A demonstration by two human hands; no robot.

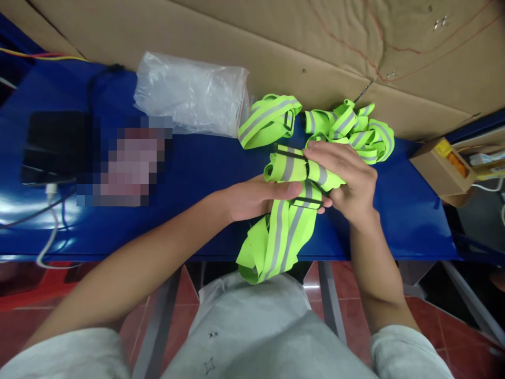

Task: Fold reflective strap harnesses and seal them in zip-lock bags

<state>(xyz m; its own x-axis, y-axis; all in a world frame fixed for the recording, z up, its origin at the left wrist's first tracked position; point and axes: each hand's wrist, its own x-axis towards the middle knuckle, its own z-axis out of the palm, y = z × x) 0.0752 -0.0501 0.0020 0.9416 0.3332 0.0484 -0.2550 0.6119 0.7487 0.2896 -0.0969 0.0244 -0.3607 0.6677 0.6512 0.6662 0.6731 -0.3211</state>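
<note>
A neon-green reflective strap (282,231) with grey stripes and black buckles is bunched between my hands, and its folded loops hang over the table's front edge. My left hand (262,197) grips it from the left, thumb on top and fingertips showing beneath the strap at the right. From the right, my right hand (343,173) is closed on the upper folds beside a black buckle. A looped green strap (268,121) lies just beyond my hands, and a tangled green strap pile (355,129) lies behind my right hand.
The blue table (213,163) holds a clear plastic bag (193,95) at the back, a black device (55,147) with cables at the left, and a blurred-out item (130,163). A small cardboard box (444,168) stands at the right. Cardboard (276,47) lines the back.
</note>
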